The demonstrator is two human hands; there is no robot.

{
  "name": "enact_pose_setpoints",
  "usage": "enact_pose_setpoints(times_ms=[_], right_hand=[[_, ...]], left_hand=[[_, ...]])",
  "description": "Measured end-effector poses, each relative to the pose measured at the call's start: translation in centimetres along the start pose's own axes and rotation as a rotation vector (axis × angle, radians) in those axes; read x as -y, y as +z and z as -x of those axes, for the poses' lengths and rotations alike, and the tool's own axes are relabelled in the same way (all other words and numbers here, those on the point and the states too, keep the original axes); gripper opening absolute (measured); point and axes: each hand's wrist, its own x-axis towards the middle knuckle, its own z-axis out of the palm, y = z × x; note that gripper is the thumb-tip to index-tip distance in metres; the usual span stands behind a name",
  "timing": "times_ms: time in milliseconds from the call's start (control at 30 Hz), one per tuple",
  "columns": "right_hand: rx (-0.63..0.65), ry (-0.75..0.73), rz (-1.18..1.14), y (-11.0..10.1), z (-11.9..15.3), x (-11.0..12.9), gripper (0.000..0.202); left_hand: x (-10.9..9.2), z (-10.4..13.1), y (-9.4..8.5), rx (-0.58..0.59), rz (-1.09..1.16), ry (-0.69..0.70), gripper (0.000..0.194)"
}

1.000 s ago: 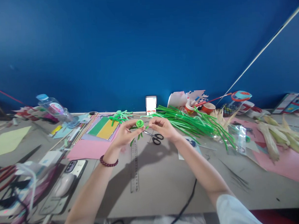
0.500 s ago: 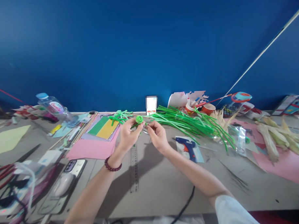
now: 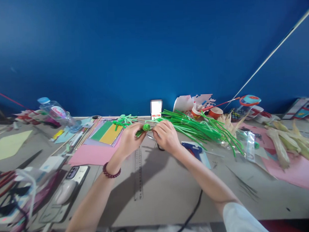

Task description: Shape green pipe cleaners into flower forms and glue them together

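Observation:
A green pipe cleaner (image 3: 146,127) is wound into a small tight coil and held up above the middle of the table. My left hand (image 3: 131,137) is closed on it, thumb and fingers pinching the coil from the left. Close by on the right, my right hand (image 3: 166,136) is closed too, its fingertips pinched at what looks like the pipe cleaner's end; the fingers mostly hide that spot. Below my hands lies a clear ruler (image 3: 138,177). A large bundle of loose green pipe cleaners (image 3: 195,126) spreads behind and right of my right hand.
A blue glue gun (image 3: 192,149) lies partly behind my right forearm. On the left are pink paper (image 3: 92,152), a phone (image 3: 52,211) with a mouse on it and a bottle (image 3: 54,111). Corn husks (image 3: 292,141) lie far right. A lit phone (image 3: 156,111) stands against the wall.
The coil has turned and tilted, its top less visible now. My right hand has rolled over with its back more upward, covering part of the glue gun. My left wrist has shifted slightly left.

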Motion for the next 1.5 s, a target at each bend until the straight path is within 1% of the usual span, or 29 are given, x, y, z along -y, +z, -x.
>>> enact_pose_setpoints(times_ms=[100,167,233,300,367,433,500,567,667,733,833,900,933,967,1033,1067,1133,1200,1233,1300,1367,1433,1500], right_hand=[[0.079,-0.044,-0.198,-1.3,-0.9,-0.3,0.016],[0.135,-0.027,-0.373,-2.1,-1.3,-0.3,0.014],[0.207,0.035,-0.542,-2.6,-1.5,-0.3,0.013],[0.267,0.132,-0.720,-2.4,-1.4,-0.4,0.016],[0.281,0.253,-0.921,-1.6,-1.0,-0.6,0.020],[0.245,0.384,-1.111,-0.5,-0.5,-0.5,0.026],[0.173,0.492,-1.230,0.6,-0.1,0.1,0.030],[0.071,0.572,-1.276,1.4,0.1,1.0,0.032],[-0.098,0.675,-1.221,2.0,0.3,2.6,0.034],[-0.185,0.762,-1.132,2.2,0.5,3.4,0.033],[-0.230,0.923,-1.032,2.5,0.8,4.1,0.028],[-0.228,0.979,-0.968,2.5,1.0,4.2,0.026],[-0.224,0.971,-0.920,2.4,1.0,4.2,0.025],[-0.217,0.932,-0.856,2.3,1.0,4.1,0.024],[-0.215,0.782,-0.692,1.8,0.9,4.0,0.021],[-0.221,0.680,-0.605,1.4,0.7,3.9,0.020],[-0.260,0.468,-0.446,0.4,0.2,3.4,0.017],[-0.309,0.290,-0.329,-0.8,-0.3,2.5,0.013],[-0.303,0.215,-0.286,-1.3,-0.6,1.9,0.012],[-0.239,0.087,-0.222,-2.1,-1.0,0.8,0.011],[-0.126,-0.011,-0.172,-2.4,-1.2,-0.2,0.017],[-0.046,-0.057,-0.121,-2.3,-1.1,-0.7,0.018],[-0.027,-0.055,-0.088,-2.0,-0.9,-0.8,0.012]], left_hand=[[-0.1,-0.4,-1.4,0.108,0.086,-0.013,0.010],[-0.4,-0.5,-2.2,0.198,0.165,-0.030,0.013],[-0.6,-0.5,-2.5,0.276,0.257,-0.051,0.016],[-0.7,-0.3,-2.4,0.298,0.369,-0.097,0.018],[-0.6,-0.1,-1.7,0.246,0.498,-0.160,0.021],[-0.4,0.1,-0.7,0.141,0.615,-0.201,0.021],[-0.2,0.3,0.3,0.018,0.673,-0.227,0.021],[-0.1,0.4,1.2,-0.072,0.654,-0.241,0.021],[-0.4,0.5,1.9,-0.172,0.522,-0.197,0.019],[-0.7,0.6,2.1,-0.226,0.368,-0.141,0.016],[-1.1,0.9,2.3,-0.256,0.106,-0.041,0.011],[-0.9,1.1,2.4,-0.270,-0.032,0.024,0.010],[-0.8,1.2,2.4,-0.276,-0.087,0.047,0.010],[-0.6,1.2,2.3,-0.283,-0.128,0.061,0.010],[-0.2,1.1,2.1,-0.283,-0.152,0.042,0.011],[0.0,0.9,1.9,-0.277,-0.127,0.003,0.012],[0.1,0.6,1.4,-0.263,-0.002,-0.122,0.016],[0.0,0.1,1.1,-0.252,0.198,-0.275,0.018],[-0.1,0.0,0.9,-0.247,0.303,-0.346,0.019],[-0.3,-0.3,0.8,-0.225,0.478,-0.453,0.020],[-0.7,-0.4,0.7,-0.190,0.583,-0.518,0.020],[-1.0,-0.4,0.8,-0.159,0.645,-0.552,0.019],[-1.4,-0.3,0.9,-0.147,0.688,-0.570,0.019]])
